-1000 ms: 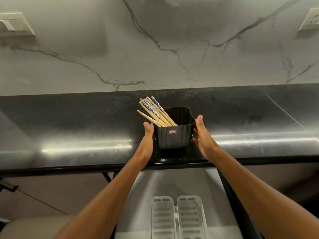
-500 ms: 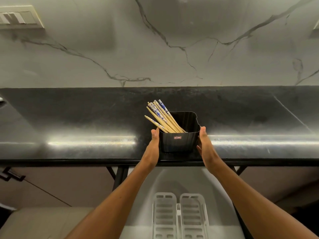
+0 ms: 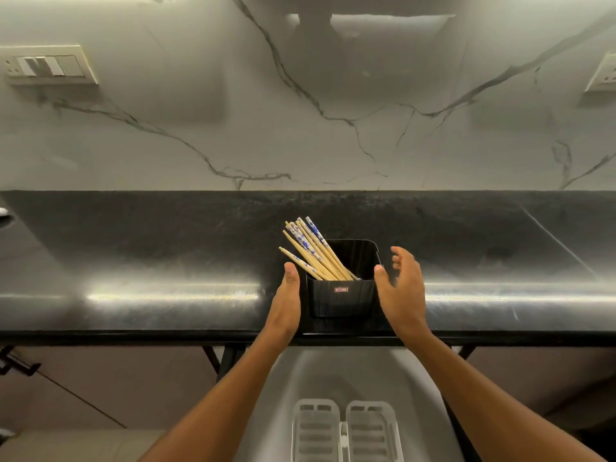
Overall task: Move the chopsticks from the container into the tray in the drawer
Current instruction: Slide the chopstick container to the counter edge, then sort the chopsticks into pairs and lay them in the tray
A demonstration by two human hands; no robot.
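A black plastic container [image 3: 341,298] stands on the dark countertop [image 3: 160,261] near its front edge. Several wooden chopsticks [image 3: 310,248] with blue-patterned tops lean out of it toward the upper left. My left hand [image 3: 286,301] lies against the container's left wall, thumb up beside the rim, its fingers hidden behind it. Just off the right wall, my right hand [image 3: 401,288] has its fingers spread and holds nothing. Below the counter edge, the open drawer [image 3: 333,371] holds a white slotted tray [image 3: 343,431] with two compartments in view.
A marble backsplash rises behind the counter, with a switch plate [image 3: 46,65] at the upper left and a socket [image 3: 603,75] at the upper right. Dark metal brackets [image 3: 213,358] sit under the counter beside the drawer.
My right hand has come off the container's right wall and spread its fingers. The left hand stays against the left wall. The container has not moved since half a second ago.
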